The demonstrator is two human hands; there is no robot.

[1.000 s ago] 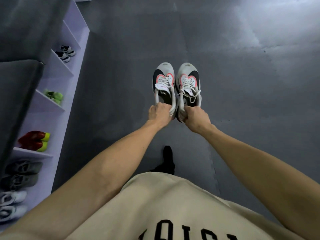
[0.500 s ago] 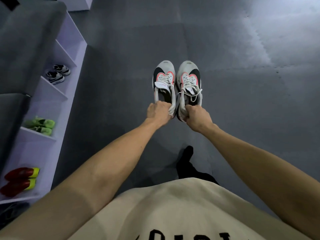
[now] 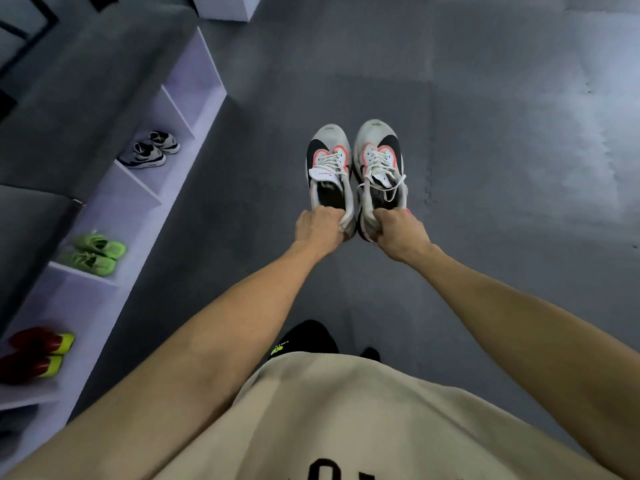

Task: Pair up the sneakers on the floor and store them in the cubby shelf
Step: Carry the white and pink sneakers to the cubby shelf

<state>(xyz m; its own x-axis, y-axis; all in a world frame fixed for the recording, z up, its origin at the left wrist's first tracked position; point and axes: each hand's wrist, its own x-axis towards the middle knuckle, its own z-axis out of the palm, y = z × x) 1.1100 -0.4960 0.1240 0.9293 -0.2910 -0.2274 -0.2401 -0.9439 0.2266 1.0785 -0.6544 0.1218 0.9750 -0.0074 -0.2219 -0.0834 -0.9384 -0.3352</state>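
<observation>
I judge this an indoor room fitted out for shoe storage, possibly a home entry or a staged room; I cannot tell which. The floor (image 3: 485, 98) is covered in dark grey foam mats with interlocking jigsaw seams. Along the left runs a low white cubby shelf (image 3: 145, 195), its open compartments divided by thin panels. I note pairs stored one per compartment: grey-and-black sneakers (image 3: 149, 150), lime green sneakers (image 3: 95, 252), red-and-yellow sneakers (image 3: 34, 355). A grey upholstered piece (image 3: 86, 81), seemingly a sofa, sits directly above the shelf.
</observation>
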